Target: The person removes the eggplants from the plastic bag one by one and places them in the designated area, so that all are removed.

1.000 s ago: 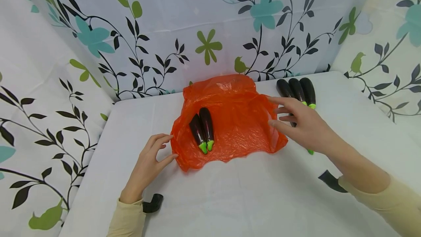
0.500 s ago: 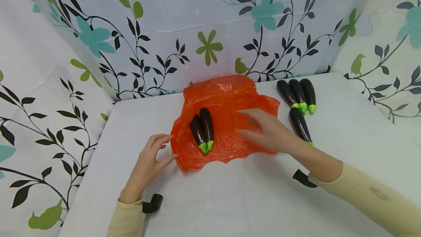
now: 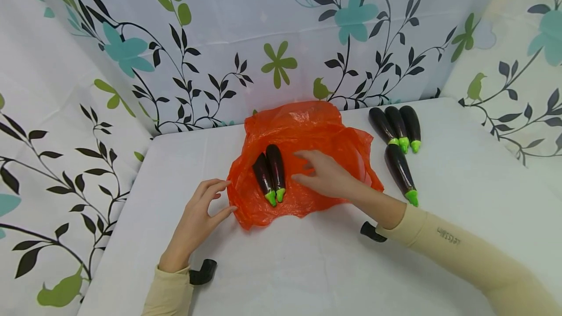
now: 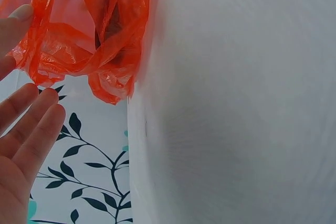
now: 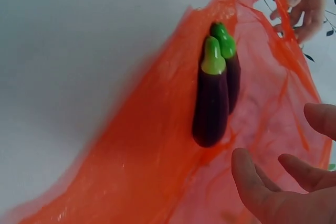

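An orange plastic bag point(image 3: 303, 160) lies spread with its mouth toward me, and two toy eggplants point(image 3: 275, 172) with bright green stems lie side by side on it. At its left edge my left hand point(image 3: 193, 221) touches the film with thumb and fingertips, the thumb apart from the fingers. In the left wrist view the fingers point(image 4: 34, 135) look fairly straight beside the orange film. My right hand point(image 3: 327, 174) hovers over the bag just right of the two eggplants, thumb and fingers spread with nothing between them.
Three more eggplants point(image 3: 397, 128) lie together at the back right of the white table point(image 3: 285, 267). A single eggplant point(image 3: 400, 172) lies just in front of them. A patterned curtain point(image 3: 219, 38) stands behind the table and along both sides.
My right hand has moved left from the bag's right edge to over its middle, uncovering the eggplants at the right. The left hand has stayed at the bag's left edge.
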Motion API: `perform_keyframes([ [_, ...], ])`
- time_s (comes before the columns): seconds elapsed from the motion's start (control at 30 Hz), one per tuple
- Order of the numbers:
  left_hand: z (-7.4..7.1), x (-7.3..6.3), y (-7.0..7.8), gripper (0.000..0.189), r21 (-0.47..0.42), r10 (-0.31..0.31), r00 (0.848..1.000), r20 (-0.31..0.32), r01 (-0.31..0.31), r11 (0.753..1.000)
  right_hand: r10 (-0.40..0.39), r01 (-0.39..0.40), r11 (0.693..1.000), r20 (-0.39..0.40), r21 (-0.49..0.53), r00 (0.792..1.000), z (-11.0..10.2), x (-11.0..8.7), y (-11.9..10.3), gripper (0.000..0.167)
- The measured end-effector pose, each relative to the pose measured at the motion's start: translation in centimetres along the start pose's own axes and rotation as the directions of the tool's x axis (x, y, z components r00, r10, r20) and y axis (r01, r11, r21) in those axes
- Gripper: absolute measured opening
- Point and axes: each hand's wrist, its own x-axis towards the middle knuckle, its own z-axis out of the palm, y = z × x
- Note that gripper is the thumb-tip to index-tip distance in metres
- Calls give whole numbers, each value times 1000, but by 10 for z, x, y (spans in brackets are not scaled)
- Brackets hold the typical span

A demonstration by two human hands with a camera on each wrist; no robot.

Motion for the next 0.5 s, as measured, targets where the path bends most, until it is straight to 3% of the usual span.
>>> perform_keyframes([
  [0.5, 1, 0, 0, 64, -3, 3, 1000, 2, -3, 1000, 70, -70, 996, 0, -63, 998, 38, 30, 2, 65],
])
